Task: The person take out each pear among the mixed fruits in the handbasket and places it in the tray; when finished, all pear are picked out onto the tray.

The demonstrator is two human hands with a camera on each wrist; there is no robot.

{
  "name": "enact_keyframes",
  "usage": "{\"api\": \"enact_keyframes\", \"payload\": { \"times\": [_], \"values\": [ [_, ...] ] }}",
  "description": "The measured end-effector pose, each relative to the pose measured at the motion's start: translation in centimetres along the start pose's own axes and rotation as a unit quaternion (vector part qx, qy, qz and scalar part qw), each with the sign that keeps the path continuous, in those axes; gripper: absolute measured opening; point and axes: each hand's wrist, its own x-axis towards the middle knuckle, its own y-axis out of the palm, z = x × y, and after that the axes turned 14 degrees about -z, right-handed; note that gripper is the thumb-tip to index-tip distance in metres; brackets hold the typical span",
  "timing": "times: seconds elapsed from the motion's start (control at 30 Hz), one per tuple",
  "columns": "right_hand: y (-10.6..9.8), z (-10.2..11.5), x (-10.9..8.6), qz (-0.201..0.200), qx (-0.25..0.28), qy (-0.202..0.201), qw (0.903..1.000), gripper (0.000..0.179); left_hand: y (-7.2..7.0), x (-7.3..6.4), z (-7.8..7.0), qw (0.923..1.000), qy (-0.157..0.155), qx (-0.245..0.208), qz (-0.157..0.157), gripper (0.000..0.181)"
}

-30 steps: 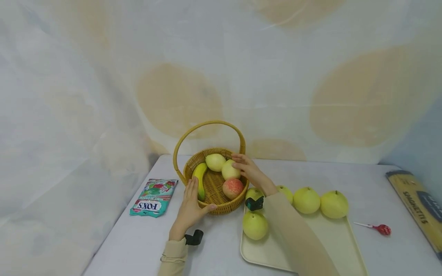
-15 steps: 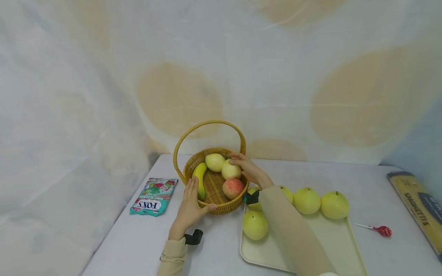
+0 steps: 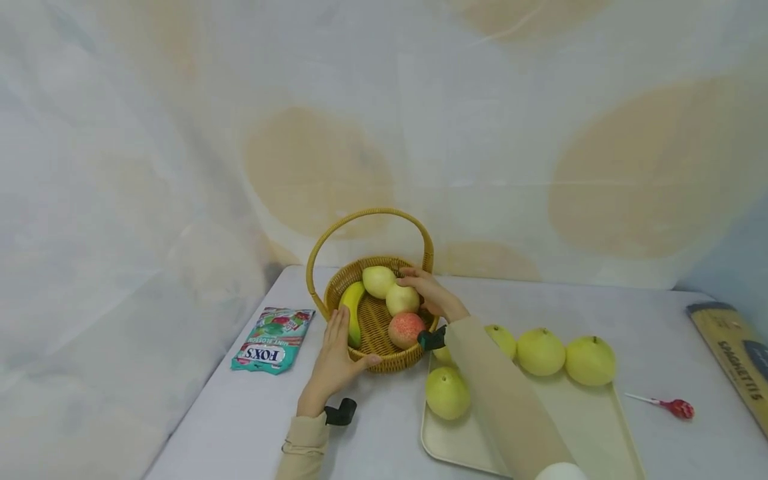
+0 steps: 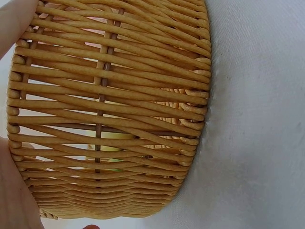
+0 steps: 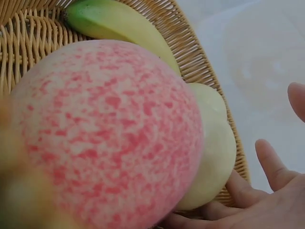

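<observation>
A wicker basket (image 3: 393, 363) with a tall arched handle stands on the table. Inside it are a banana (image 3: 353, 293), a pink-speckled peach (image 3: 405, 330), a pale yellow fruit (image 3: 378, 282) at the back and a round pale yellow fruit (image 3: 402, 301) on the right. My left hand (image 3: 335, 363) rests along the basket's front left, fingers straight, thumb stretched along the near rim. Over the right rim reaches my right hand (image 3: 437, 293), its fingers touching the round pale fruit. In the right wrist view those fingers (image 5: 243, 191) lie beside the fruit, partly hidden behind it.
Right of the basket, a cream tray (image 3: 465, 453) bears several yellow-green pears (image 3: 540, 352), partly hidden by my right sleeve. A red lollipop (image 3: 678, 408) and a spaghetti packet (image 3: 735, 357) lie farther right. The FOX'S candy bag (image 3: 273, 340) lies left of the basket.
My right hand has shifted slightly left over the basket, and the round pale fruit has moved slightly left and nearer. My left hand keeps its place on the basket. The head view has turned slightly.
</observation>
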Motion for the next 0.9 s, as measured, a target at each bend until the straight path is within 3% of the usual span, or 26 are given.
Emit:
{"api": "enact_keyframes", "payload": {
  "times": [0.17, 0.37, 0.9],
  "values": [
    [0.1, 0.0, 0.5, 0.001, 0.011, 0.022, 0.9997, 0.060, -0.1, 0.0, -0.1, 1.0000, 0.003, -0.003, 0.000, 0.120],
    [0.5, -0.2, 1.0, -0.002, -0.001, 0.022, 0.9998, 0.062, -0.4, 0.0, -0.2, 1.0000, 0.003, -0.001, -0.004, 0.119],
    [1.2, -1.9, 0.9, -0.077, -0.074, -0.007, 0.9942, 0.063, 0.0, -0.4, -0.8, 1.0000, -0.001, 0.000, 0.008, 0.119]
  ]
}}
